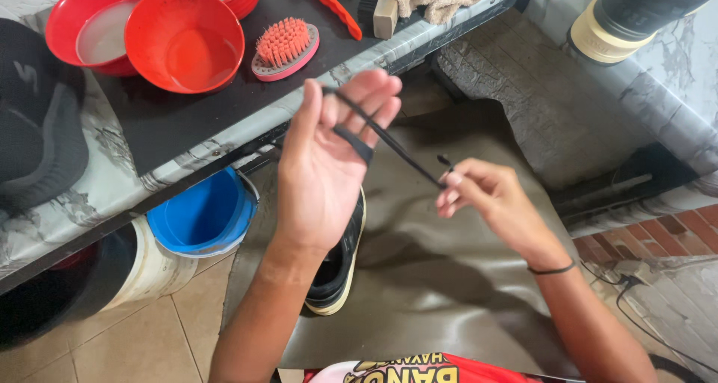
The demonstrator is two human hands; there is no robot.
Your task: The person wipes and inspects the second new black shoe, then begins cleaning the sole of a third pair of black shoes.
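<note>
Bare forearms, a thin black band (552,269) on the right wrist, red printed shirt (389,369).

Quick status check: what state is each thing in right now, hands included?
Left hand: raised, black shoelace wrapped around its fingers.
Right hand: pinching the lace's end, lace taut.
Black shoe: on the lap, partly hidden.
Red bowls: upright, wet.
Pink brush: bristles up.

Glossy plastic bowls (183,39), matt woven shoelace (389,140) — brush (284,48) bristles probably nylon.
</note>
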